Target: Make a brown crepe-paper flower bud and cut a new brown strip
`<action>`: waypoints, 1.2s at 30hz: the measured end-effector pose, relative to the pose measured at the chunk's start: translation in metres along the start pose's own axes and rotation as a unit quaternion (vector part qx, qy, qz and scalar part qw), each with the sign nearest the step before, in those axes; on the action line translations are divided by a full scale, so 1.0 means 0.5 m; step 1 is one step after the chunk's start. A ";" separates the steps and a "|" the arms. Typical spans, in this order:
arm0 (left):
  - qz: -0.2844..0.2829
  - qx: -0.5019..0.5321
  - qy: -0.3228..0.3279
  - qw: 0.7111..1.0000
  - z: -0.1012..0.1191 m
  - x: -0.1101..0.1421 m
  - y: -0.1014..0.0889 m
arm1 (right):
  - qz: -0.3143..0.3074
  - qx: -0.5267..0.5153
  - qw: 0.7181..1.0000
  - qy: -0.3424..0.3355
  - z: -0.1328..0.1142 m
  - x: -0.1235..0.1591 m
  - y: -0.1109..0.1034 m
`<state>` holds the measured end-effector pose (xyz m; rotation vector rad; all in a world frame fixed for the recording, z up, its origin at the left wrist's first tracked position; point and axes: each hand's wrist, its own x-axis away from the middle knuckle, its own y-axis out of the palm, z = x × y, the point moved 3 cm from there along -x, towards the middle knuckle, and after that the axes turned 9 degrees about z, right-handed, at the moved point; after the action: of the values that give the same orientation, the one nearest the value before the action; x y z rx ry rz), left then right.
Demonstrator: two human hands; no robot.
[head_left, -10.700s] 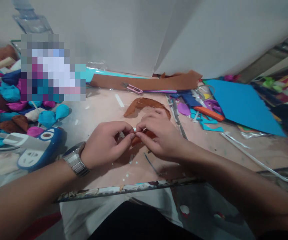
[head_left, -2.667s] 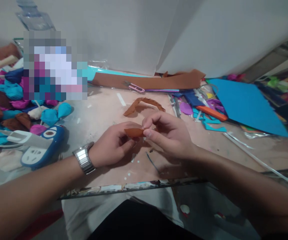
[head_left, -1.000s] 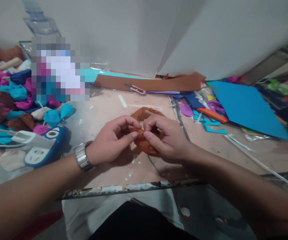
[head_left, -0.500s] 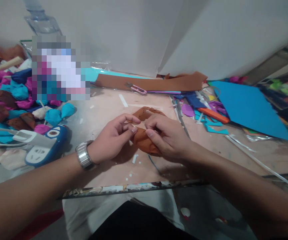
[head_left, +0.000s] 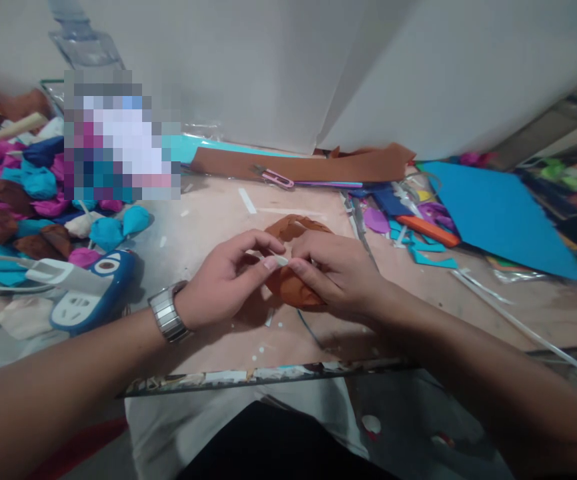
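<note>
Brown paper (head_left: 295,292) curves round over the worktop (head_left: 203,217), its near stretch running sideways. At its left, the left hand (head_left: 223,277) pinches a white scrap (head_left: 281,261); at its right, the right hand (head_left: 341,270) grips it. Beyond it lies a pink cutter (head_left: 278,179); farther left, a bottle (head_left: 88,45), contents unclear.

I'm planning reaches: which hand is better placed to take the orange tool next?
Probably the right hand: the orange tool lies on that side, farther from the left hand. Both hands are at the brown paper.
</note>
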<state>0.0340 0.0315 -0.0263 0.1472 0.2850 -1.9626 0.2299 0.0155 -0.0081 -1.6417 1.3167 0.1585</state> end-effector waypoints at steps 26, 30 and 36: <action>-0.009 -0.040 0.041 0.998 -0.006 0.000 0.001 | -0.046 0.080 0.991 -0.092 0.003 0.003 -0.006; -0.013 -0.039 0.026 0.999 -0.007 -0.001 0.003 | -0.051 0.095 0.988 -0.112 -0.002 0.002 -0.008; 0.010 -0.048 0.039 0.998 -0.003 0.002 0.000 | -0.042 0.076 0.994 -0.061 0.003 0.003 -0.011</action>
<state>0.0338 0.0308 -0.0279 0.1642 0.4275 -1.9217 0.2355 0.0150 -0.0064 -1.5314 1.1372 0.1045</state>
